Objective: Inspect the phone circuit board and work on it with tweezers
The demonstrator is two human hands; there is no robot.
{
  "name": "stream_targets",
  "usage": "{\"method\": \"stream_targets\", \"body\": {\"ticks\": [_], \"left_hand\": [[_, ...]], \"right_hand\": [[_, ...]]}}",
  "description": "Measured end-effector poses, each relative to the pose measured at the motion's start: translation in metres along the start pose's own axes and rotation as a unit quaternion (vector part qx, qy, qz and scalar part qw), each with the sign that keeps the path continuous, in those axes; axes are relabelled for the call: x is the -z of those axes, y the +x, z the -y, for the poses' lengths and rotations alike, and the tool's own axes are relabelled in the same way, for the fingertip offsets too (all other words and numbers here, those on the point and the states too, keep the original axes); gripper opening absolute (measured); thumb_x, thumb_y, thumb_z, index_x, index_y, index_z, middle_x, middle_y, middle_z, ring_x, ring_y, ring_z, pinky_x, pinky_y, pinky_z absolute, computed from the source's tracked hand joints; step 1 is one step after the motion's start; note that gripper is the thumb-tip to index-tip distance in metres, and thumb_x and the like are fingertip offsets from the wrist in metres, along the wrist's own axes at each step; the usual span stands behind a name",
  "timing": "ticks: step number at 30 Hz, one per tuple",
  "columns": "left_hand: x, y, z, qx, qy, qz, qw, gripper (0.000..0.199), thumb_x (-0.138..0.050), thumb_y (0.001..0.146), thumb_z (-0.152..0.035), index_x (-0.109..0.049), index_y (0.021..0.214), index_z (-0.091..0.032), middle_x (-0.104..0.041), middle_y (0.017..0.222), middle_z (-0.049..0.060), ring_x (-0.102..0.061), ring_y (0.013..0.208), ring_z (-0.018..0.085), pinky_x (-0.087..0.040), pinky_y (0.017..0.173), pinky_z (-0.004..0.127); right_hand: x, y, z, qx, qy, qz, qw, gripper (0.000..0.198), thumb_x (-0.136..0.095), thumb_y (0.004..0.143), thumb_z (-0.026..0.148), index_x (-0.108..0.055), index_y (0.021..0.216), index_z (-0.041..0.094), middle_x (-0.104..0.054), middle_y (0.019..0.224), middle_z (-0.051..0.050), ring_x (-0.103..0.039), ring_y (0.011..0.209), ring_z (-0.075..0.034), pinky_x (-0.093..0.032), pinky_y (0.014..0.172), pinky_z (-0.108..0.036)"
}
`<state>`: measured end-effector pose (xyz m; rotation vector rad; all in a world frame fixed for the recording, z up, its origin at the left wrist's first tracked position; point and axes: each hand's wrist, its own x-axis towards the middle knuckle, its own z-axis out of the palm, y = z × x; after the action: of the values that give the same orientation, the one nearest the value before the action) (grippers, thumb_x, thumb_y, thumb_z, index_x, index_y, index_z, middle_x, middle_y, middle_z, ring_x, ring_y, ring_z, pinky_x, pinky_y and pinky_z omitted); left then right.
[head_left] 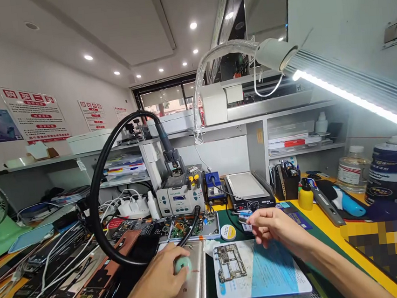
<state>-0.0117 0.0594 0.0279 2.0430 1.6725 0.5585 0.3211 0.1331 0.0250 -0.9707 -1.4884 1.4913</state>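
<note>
My left hand [162, 281] is above a gold phone back [185, 288], its thumb and fingers closed around a small pale green round disc [182, 265]. A thin reddish strip shows just right of the disc. To the right, my right hand [272, 226] is raised over the far edge of a white and blue box [273, 273], its thumb and forefinger pinched together. A small silvery thing shows at those fingertips, too small to name. On the box's left part lies a bare phone circuit board [230, 262], below and left of my right hand.
A hot-air station [180, 198] with a looping black hose [96, 201] stands behind my left hand. Phone parts [81, 286] crowd the left. A round tin [228, 232], heating plate [246, 186], yellow bottle [305, 197] and spray can [392, 170] stand farther back. A lit lamp [355, 98] hangs overhead.
</note>
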Motion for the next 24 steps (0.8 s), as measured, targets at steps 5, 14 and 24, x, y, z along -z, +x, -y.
{"method": "stream_targets", "body": {"ticks": [5,14,24], "left_hand": [[0.006,0.014,-0.011,-0.028,0.142,-0.02,0.989,0.023,-0.052,0.097,-0.029,-0.064,0.114,-0.018,-0.06,0.12,0.007,-0.061,0.089,0.018,-0.049,0.087,0.042],[0.0,0.04,-0.029,-0.112,0.339,0.046,0.933,0.021,-0.062,0.097,-0.036,-0.067,0.101,-0.016,-0.068,0.108,0.005,-0.066,0.092,0.018,-0.056,0.087,0.041],[-0.005,0.049,-0.033,-0.146,0.296,0.076,0.941,0.016,-0.065,0.094,-0.031,-0.066,0.096,-0.015,-0.068,0.106,0.005,-0.065,0.097,0.019,-0.055,0.09,0.043]], "right_hand": [[0.0,-0.001,-0.002,0.005,-0.001,0.006,1.0,0.022,-0.065,0.101,0.034,-0.066,0.089,0.015,-0.064,0.073,0.004,-0.063,0.059,-0.013,-0.054,0.053,-0.025],[0.003,0.001,-0.003,0.008,-0.012,-0.015,1.0,0.022,-0.064,0.101,0.035,-0.066,0.093,0.015,-0.066,0.078,0.002,-0.063,0.06,-0.013,-0.054,0.054,-0.026],[0.009,0.005,-0.006,-0.007,-0.017,0.016,1.0,0.02,-0.065,0.101,0.034,-0.067,0.095,0.015,-0.068,0.083,0.001,-0.066,0.064,-0.014,-0.057,0.057,-0.027]]}}
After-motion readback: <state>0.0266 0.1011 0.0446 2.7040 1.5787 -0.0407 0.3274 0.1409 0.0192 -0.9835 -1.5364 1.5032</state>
